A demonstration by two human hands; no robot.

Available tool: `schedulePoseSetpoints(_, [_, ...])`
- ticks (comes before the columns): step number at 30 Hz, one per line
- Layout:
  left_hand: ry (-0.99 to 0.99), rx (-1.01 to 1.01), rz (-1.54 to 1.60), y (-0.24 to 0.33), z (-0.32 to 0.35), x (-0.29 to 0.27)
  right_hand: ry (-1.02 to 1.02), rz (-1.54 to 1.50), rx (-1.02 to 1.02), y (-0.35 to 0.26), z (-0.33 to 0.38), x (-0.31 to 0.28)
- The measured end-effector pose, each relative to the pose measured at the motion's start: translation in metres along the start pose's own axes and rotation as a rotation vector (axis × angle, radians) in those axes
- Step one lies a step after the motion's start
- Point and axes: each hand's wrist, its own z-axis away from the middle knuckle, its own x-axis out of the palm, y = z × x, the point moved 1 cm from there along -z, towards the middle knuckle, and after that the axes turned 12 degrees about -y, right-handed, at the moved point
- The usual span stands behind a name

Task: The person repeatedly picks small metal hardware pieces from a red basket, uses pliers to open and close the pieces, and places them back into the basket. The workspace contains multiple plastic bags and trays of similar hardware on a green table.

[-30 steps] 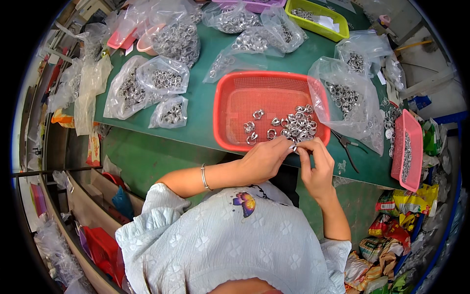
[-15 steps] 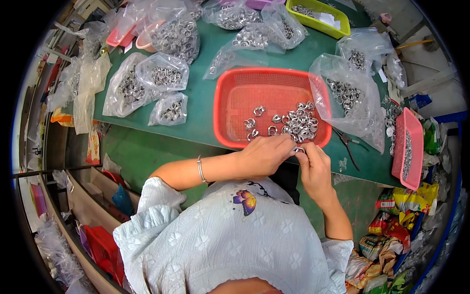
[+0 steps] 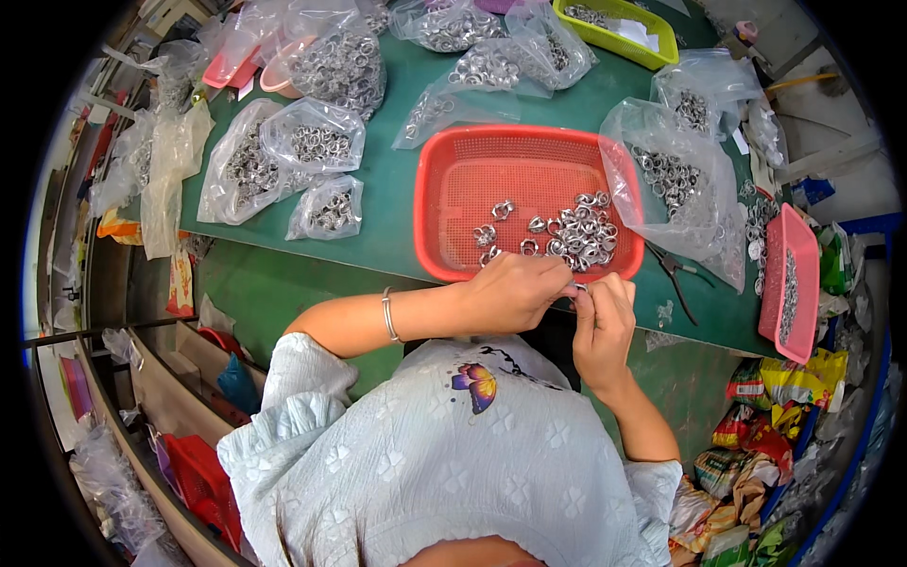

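Just below the centre of the frame, the left hand (image 3: 510,295) and the right hand (image 3: 603,326) meet at the near edge of the green table (image 3: 406,217), fingertips pinched together on a small silvery metal ring (image 3: 578,287) held between them; how it is gripped is too small to make out. Directly above the hands sits a red perforated plastic tray (image 3: 472,180) with a loose heap of the same metal rings (image 3: 578,231) in its lower right part. Clear plastic bags of rings (image 3: 321,146) lie at upper left, and dark pliers (image 3: 675,274) rest right of the tray.
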Motion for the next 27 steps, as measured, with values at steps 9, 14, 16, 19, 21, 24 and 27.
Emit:
schedulePoseSetpoints(9, [-0.013,-0.162,0.169,-0.005,-0.001,0.008,0.044,0.106,-0.026,0.004,-0.001,0.005])
schedulePoseSetpoints(14, [-0.003,-0.365,0.514,-0.012,-0.005,0.004,0.049,0.220,-0.134,0.006,-0.007,0.002])
schedulePoseSetpoints(16, [-0.057,-0.489,0.691,-0.015,-0.007,0.000,0.035,0.066,-0.076,0.010,-0.007,0.001])
schedulePoseSetpoints(19, [-0.103,-0.524,0.963,-0.020,-0.005,-0.001,-0.045,-0.520,0.225,0.017,-0.006,0.001])
schedulePoseSetpoints(21, [-0.032,-0.486,1.155,-0.025,-0.002,0.003,-0.097,-0.933,0.373,0.019,-0.008,0.001])
schedulePoseSetpoints(24, [0.028,-0.495,1.454,-0.026,-0.001,-0.001,-0.121,-1.069,0.394,0.023,-0.008,0.005])
schedulePoseSetpoints(27, [0.146,-0.540,1.610,-0.022,0.000,-0.005,-0.152,-0.861,0.371,0.024,-0.011,0.005])
